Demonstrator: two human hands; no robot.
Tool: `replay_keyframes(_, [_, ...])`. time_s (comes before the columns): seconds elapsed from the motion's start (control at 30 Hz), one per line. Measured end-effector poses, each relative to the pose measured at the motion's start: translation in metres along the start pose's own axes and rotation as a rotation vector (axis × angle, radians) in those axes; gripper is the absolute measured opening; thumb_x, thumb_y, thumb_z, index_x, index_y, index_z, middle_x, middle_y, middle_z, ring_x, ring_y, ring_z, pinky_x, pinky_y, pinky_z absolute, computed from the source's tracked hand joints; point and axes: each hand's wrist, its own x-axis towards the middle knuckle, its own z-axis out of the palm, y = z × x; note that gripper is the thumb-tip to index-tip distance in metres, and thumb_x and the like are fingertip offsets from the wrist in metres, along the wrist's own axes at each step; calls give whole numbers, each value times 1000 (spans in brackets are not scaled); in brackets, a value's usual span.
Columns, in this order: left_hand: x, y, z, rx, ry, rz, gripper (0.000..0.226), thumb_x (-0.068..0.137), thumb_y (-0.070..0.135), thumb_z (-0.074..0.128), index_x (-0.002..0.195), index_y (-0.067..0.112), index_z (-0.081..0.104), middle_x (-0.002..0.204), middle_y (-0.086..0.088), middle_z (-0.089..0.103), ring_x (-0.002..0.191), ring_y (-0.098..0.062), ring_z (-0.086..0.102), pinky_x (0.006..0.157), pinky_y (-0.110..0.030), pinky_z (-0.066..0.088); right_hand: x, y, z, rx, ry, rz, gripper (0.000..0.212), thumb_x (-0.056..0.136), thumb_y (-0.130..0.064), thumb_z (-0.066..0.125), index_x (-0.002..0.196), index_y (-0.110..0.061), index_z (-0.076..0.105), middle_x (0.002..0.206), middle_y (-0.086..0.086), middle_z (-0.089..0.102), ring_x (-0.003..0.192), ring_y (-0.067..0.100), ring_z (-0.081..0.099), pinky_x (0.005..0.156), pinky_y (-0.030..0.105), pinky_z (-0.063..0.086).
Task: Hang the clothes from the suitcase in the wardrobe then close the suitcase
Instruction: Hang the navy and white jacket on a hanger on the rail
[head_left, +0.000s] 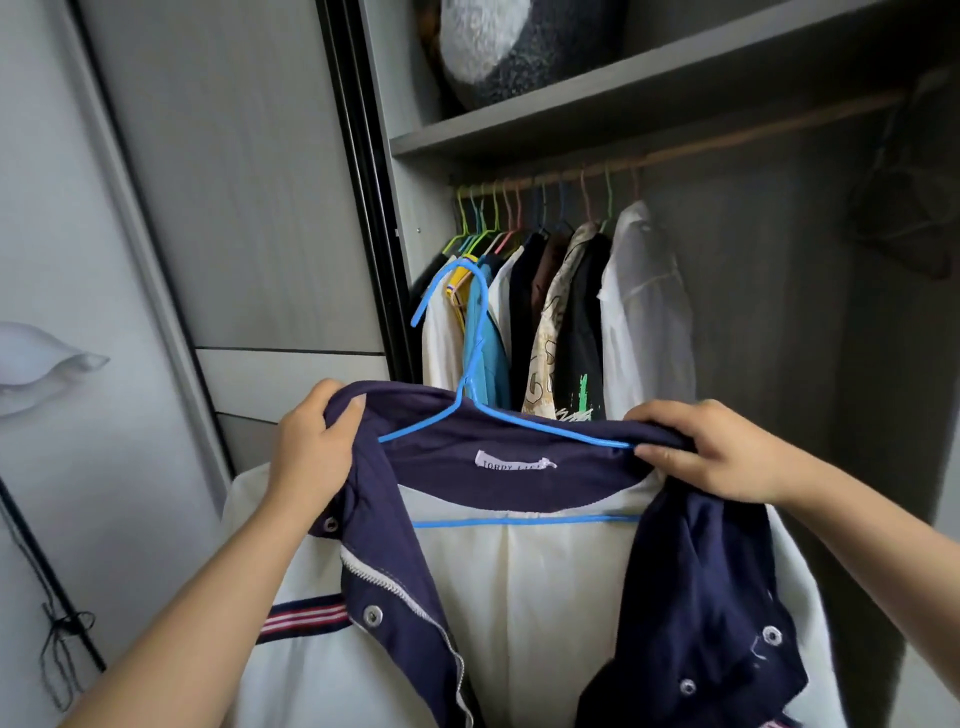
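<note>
Cream jacket (519, 613) with navy collar and snap placket was held up in front of the open wardrobe (410, 140), draped on a blue wire hanger (470, 364). Left hand (311, 447) gripped the collar's left end, fingers curled over the fabric; right hand (711, 449) pinched the collar's right end over the hanger arm. Hanger hook stood free, below the rail (727, 137). Clothes (566, 306) on coloured hangers hung bunched at the rail's left. Suitcase not in view.
</note>
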Motion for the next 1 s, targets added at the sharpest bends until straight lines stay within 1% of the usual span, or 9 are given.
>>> replay_keyframes(0.07, [2,-2,6,-67,-19,-36,26,93,9,48,67,14,47,62,-2,45,62,-20,39,55,-17,35,-2,-1,-8,-6,25,17,12,81,-34,50,92,-39,52,73,-17,64,74,3,59,65,12,41])
replay_keyframes(0.17, [3,-2,18,-128,-35,-73,26,91,17,52,67,10,45,62,-3,44,67,-21,40,64,-33,35,-6,-9,-7,-30,142,91,10,86,-29,48,90,-24,55,70,-8,61,68,11,57,65,21,40])
replay_keyframes(0.27, [3,6,35,-115,-10,-71,22,93,17,49,72,10,48,67,-7,49,73,-23,44,69,-33,34,-3,-24,6,-348,90,120,36,90,-44,49,108,-14,56,89,6,68,87,28,62,71,31,39])
replay_keyframes(0.33, [3,15,48,-83,14,-50,17,95,16,45,83,5,53,79,-15,55,79,-28,49,72,-35,36,-2,-28,12,-460,61,206,44,86,-50,52,114,-16,54,97,7,67,96,30,60,71,32,38])
replay_keyframes(0.5, [5,38,88,-49,67,-24,22,95,17,44,93,-2,53,95,-28,59,91,-40,54,74,-39,38,-10,-21,-7,-542,273,364,32,88,-46,51,93,-15,54,87,10,66,89,34,60,61,30,32])
replay_keyframes(0.67, [20,43,108,-112,12,-71,30,95,24,44,98,-3,55,100,-27,60,97,-40,54,76,-37,37,-24,-11,-31,-539,188,456,35,90,-49,43,81,-15,38,68,5,50,85,34,58,60,32,33])
replay_keyframes(0.73, [27,44,108,-89,-51,-37,29,95,27,45,97,0,57,94,-21,60,97,-38,54,73,-34,35,-30,-5,-41,-566,146,443,36,92,-47,41,88,-11,42,78,9,58,87,34,58,64,35,40])
replay_keyframes(0.87, [12,53,102,61,-34,212,43,85,41,43,80,0,54,75,-21,61,79,-41,57,65,-36,38,-42,6,-64,-708,138,468,42,92,-46,40,107,-7,47,97,13,63,93,35,58,71,36,42])
replay_keyframes(1.0, [-12,59,106,278,-139,727,41,71,52,40,80,12,41,50,-7,56,45,-31,58,39,-25,36,-47,9,-80,-807,349,549,41,90,-45,45,107,-7,50,98,14,64,92,35,60,66,35,40])
